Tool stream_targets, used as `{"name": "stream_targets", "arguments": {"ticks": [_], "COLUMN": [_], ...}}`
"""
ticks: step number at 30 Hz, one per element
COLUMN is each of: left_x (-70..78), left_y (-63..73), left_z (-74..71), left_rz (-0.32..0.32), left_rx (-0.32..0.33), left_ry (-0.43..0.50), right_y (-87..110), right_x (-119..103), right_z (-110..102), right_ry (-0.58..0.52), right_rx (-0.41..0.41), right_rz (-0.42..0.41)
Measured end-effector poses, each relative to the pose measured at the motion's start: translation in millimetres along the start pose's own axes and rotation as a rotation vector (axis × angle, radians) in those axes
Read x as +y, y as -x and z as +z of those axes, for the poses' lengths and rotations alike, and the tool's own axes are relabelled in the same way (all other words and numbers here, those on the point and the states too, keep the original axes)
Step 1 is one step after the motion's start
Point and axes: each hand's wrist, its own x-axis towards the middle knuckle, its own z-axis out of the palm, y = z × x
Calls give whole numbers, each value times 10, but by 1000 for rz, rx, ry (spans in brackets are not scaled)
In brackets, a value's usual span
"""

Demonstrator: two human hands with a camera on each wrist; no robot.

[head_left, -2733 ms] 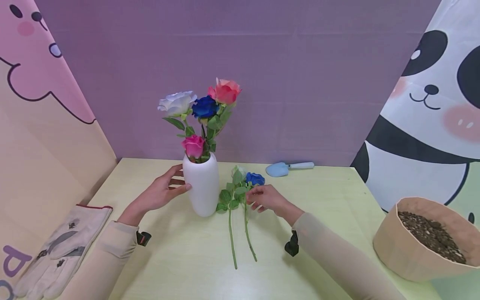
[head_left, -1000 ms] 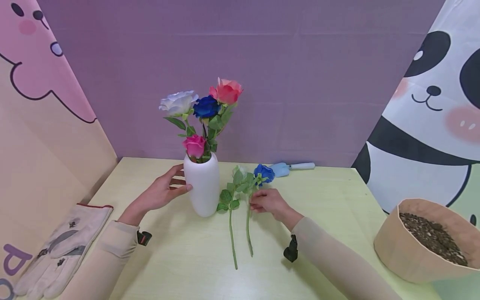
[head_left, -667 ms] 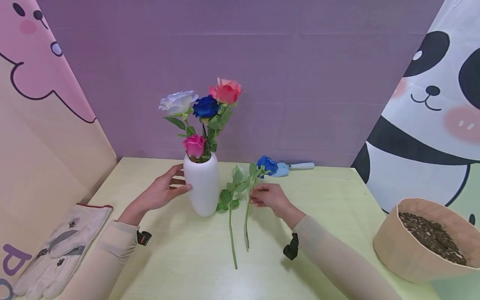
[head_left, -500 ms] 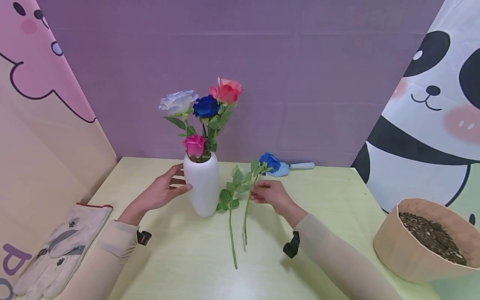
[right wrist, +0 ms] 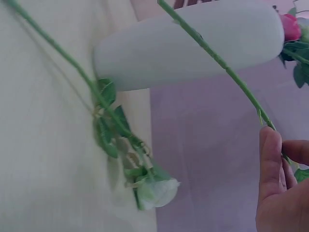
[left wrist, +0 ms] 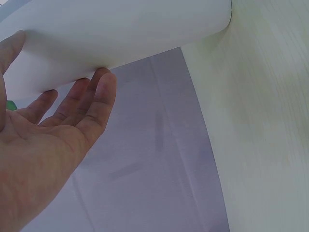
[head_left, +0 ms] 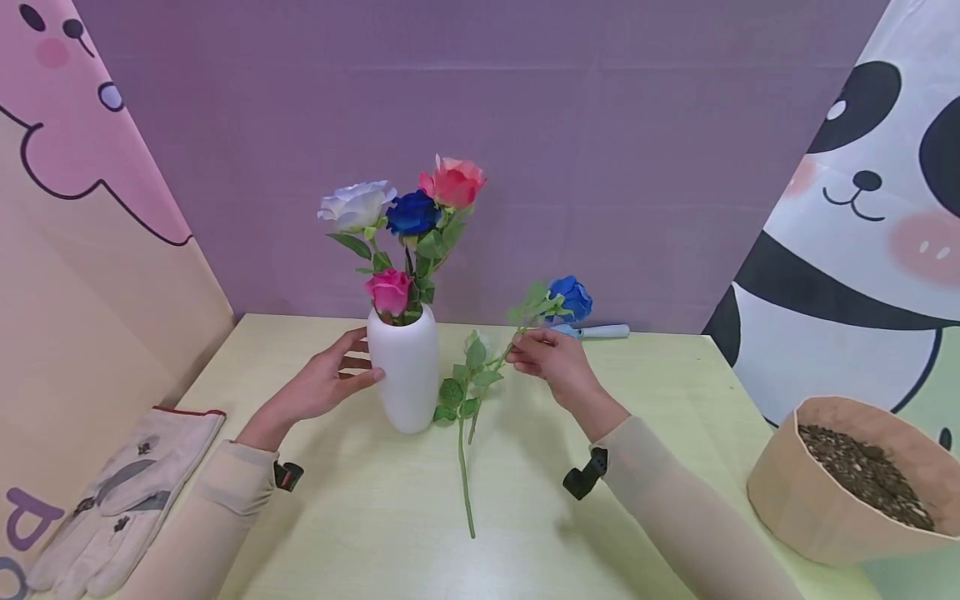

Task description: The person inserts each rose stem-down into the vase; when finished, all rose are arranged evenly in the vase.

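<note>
In the head view a white vase (head_left: 405, 375) stands upright, holding a white rose (head_left: 356, 206), a dark blue rose (head_left: 412, 213), a coral rose (head_left: 453, 181) and a pink rose (head_left: 388, 292). My left hand (head_left: 321, 385) touches the vase's left side, its fingers loosely extended and its thumb apart. My right hand (head_left: 555, 367) pinches the stem of a blue rose (head_left: 571, 298), raised and tilted, bloom to the upper right. Another rose with a whitish bloom (right wrist: 158, 192) lies on the table; its stem (head_left: 465, 483) points toward me, and leaves partly cover its bloom in the head view.
Behind my right hand a light blue trowel (head_left: 603, 332) lies at the table's back edge, its blade mostly hidden. A tan pot (head_left: 810, 500) of soil stands at the right. Pale work gloves (head_left: 142, 475) lie at the left. A purple backdrop (head_left: 600, 167) rises behind the table.
My right hand has taken the blue rose by its stem and lifted it off the table, up and to the right. The left hand and vase have stayed in place.
</note>
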Motion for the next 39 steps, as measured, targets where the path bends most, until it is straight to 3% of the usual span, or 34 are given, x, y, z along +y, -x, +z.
{"name": "stream_targets", "arguments": {"ticks": [22,39], "left_x": [-4,5], "left_y": [5,6], "left_z": [14,13], "left_rz": [4,3], "left_rx": [-1,2], "left_ry": [3,7], "right_y": [61,108], "right_x": [-391,-648], "right_z": [101,218], "right_ry": [-301,-469], "right_rx": [198,234], "right_rz": [-158,-255]}}
